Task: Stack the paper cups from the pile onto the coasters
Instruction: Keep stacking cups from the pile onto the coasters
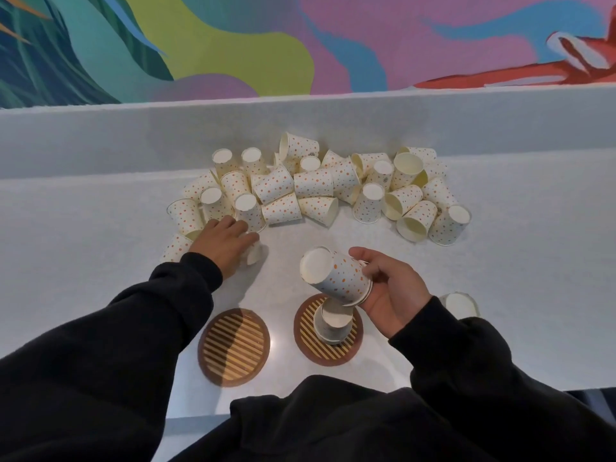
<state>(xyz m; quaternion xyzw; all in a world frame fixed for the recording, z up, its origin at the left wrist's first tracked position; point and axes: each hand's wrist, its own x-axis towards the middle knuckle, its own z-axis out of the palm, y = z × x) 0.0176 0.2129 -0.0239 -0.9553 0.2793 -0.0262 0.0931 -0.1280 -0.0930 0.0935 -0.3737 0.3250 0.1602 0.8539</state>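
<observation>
A pile of dotted paper cups [313, 183] lies across the back of the white counter. Two round striped coasters sit near me: the left coaster [234, 346] is bare, the right coaster [328, 345] carries an upside-down cup [333, 323]. My right hand [393, 291] grips a dotted cup [336, 276], tilted with its base up-left, just above that cup. My left hand [226, 243] reaches into the pile's near-left edge and closes over a cup [255, 251] lying there, mostly hidden under the fingers.
Another upturned cup [458, 305] stands to the right of my right wrist. A low white ledge [300, 128] runs behind the pile, below a coloured mural wall. The counter's front edge [500, 388] lies close to my body.
</observation>
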